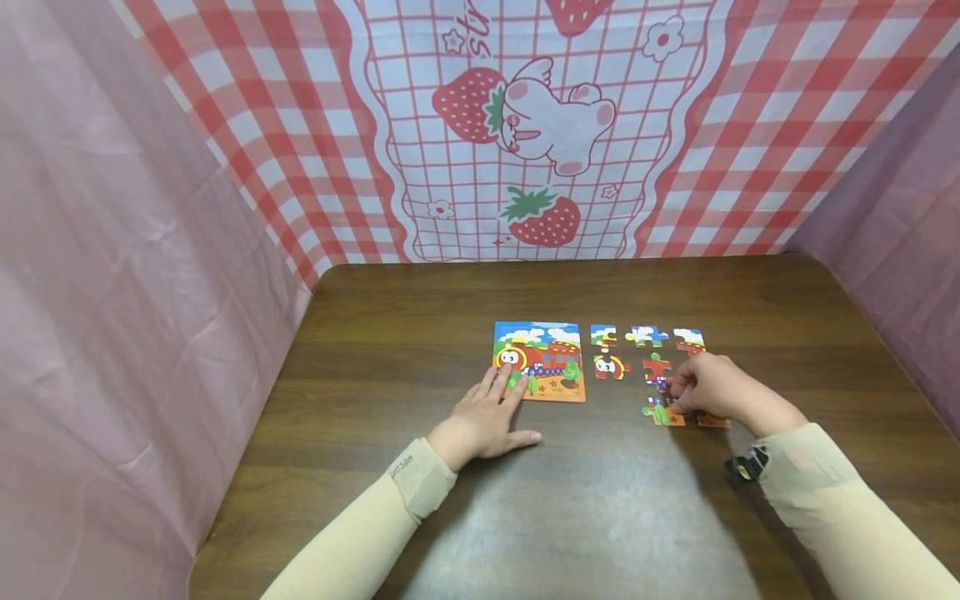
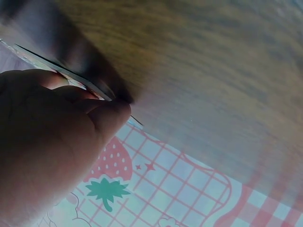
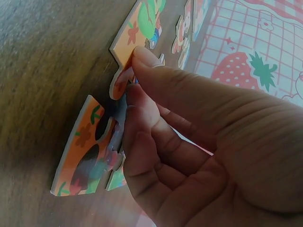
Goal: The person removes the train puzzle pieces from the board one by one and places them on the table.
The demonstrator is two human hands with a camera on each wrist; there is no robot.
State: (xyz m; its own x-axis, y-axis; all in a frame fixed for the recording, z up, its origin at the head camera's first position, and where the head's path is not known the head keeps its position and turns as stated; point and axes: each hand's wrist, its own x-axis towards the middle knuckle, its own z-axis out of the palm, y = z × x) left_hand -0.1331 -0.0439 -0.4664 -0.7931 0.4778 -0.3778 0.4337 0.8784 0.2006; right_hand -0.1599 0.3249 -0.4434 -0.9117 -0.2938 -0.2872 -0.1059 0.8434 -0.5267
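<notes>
My left hand lies with spread fingers on the lower left of a square train picture card. In the left wrist view, the card's thin edge shows beyond the hand. Over on the right, my right hand pinches a jigsaw puzzle piece between thumb and curled index finger. This piece has an orange base, a red star and green shapes. Another orange-edged puzzle piece lies on the table beside the fingers. The right hand partly hides the pieces beneath it.
Separate puzzle pieces lie right of the card: a corner piece, a cloud piece, a train-face piece, a red piece and a top-right piece. A checked strawberry cloth hangs behind the wooden table.
</notes>
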